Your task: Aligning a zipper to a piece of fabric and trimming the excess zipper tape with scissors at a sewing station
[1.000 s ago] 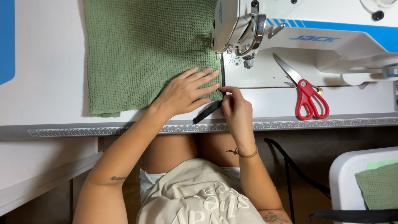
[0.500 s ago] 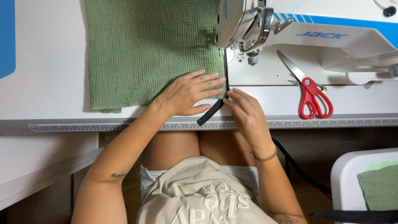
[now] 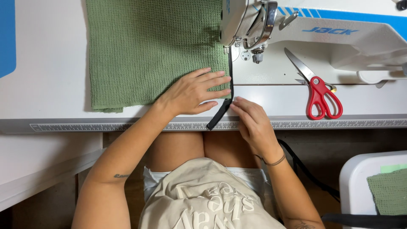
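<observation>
- Green waffle-weave cloth [image 3: 152, 51] lies under the white sewing machine [image 3: 296, 38]; black binding strip [image 3: 224, 108] lined on its edge, lower end unsewn.
- Left hand [image 3: 190, 91] flat, released, pressing cloth; right hand [image 3: 250, 118] pinches strip.

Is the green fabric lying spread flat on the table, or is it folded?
Mostly spread flat: the green waffle fabric lies smooth on the white table, pressed by the left hand. Only its lower left corner looks slightly turned.

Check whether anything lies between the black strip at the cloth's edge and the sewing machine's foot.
Nothing visible does. The black strip runs straight along the right edge of the green cloth up under the machine head. The left hand lies flat on the cloth beside it, the right hand pinches its lower end, and the red scissors lie off to the right.
</observation>
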